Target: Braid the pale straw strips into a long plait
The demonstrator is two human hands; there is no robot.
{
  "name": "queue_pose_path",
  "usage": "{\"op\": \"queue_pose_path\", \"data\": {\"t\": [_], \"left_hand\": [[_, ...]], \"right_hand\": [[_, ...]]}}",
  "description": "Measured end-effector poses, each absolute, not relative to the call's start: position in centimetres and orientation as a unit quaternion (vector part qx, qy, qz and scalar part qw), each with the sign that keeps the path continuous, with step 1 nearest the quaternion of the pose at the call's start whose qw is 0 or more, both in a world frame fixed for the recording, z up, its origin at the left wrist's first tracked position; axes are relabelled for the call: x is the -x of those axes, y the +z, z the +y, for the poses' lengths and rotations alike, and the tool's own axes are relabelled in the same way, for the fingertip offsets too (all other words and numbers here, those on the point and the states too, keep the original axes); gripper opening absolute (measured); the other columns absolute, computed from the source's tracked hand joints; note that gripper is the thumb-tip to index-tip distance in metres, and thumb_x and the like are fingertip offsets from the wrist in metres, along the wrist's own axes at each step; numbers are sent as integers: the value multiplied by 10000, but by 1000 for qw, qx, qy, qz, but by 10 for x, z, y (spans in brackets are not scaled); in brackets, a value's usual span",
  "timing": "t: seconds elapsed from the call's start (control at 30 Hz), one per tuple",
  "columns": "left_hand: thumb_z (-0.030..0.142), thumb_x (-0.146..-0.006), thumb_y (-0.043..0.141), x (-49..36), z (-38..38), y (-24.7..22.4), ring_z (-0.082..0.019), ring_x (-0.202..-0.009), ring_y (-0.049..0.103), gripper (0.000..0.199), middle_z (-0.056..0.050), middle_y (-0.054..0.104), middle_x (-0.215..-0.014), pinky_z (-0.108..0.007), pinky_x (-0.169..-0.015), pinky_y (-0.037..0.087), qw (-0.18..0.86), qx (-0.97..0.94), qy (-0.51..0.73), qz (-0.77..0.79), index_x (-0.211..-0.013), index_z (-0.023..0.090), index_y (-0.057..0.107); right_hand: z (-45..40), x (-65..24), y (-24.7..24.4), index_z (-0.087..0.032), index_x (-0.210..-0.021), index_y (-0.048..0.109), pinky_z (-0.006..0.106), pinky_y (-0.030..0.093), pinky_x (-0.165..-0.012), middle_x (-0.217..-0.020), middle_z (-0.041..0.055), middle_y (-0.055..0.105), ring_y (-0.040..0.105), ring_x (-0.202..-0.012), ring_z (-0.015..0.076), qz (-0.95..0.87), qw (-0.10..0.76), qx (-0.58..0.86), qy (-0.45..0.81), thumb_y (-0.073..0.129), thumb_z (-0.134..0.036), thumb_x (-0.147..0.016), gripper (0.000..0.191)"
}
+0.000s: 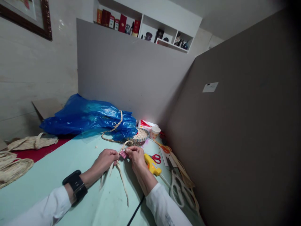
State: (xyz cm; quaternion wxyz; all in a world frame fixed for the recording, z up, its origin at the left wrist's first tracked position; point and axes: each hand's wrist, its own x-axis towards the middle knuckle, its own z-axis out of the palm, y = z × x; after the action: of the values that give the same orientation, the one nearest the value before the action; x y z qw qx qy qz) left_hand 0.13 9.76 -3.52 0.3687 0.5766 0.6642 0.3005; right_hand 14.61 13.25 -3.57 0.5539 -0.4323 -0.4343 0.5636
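Note:
Pinched between my two hands is a straw braid (125, 144) whose upper end curls toward the basket. A small pink piece, apparently a clip (123, 154), sits on the braid between my fingertips. My left hand (107, 158) is closed on the braid at the clip's left side. From the right, my right hand (136, 156) has thumb and finger closed at the clip's edge. Loose straw strands (123, 185) hang below my left hand onto the table. Right beside my right hand lies a yellow glue gun (153, 165), with red-handled scissors (156, 158) just behind it.
A blue plastic bag (89, 116) covers the back left of the pale green table (47, 188). Behind my hands stand a shallow woven basket (142, 135) and a paper cup (155, 131). White-handled shears (177, 188) lie at right by the grey partition (235, 131). Braided coils (16, 166) lie left.

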Motion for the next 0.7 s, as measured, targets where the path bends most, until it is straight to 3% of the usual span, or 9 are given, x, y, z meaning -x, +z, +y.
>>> {"op": "queue_pose_path", "data": {"t": [0.37,0.7], "left_hand": [[422,-950,626,-4,94,-35,-120,-601,615,288,30,665,-759,-269,-569,528,371,-565,319,664,-866,150,670],[434,-965,602,-4,91,-36,-90,-483,537,346,70,586,-610,-240,-499,478,402,-547,333,654,-755,160,633]], "right_hand": [[134,-147,-39,-162,-534,657,274,357,-548,-495,12,604,478,-505,136,-433,560,439,553,705,-226,-525,80],[138,-145,-43,-164,-527,663,274,391,-562,-488,7,613,508,-504,141,-422,568,449,545,704,-204,-521,58]]}}
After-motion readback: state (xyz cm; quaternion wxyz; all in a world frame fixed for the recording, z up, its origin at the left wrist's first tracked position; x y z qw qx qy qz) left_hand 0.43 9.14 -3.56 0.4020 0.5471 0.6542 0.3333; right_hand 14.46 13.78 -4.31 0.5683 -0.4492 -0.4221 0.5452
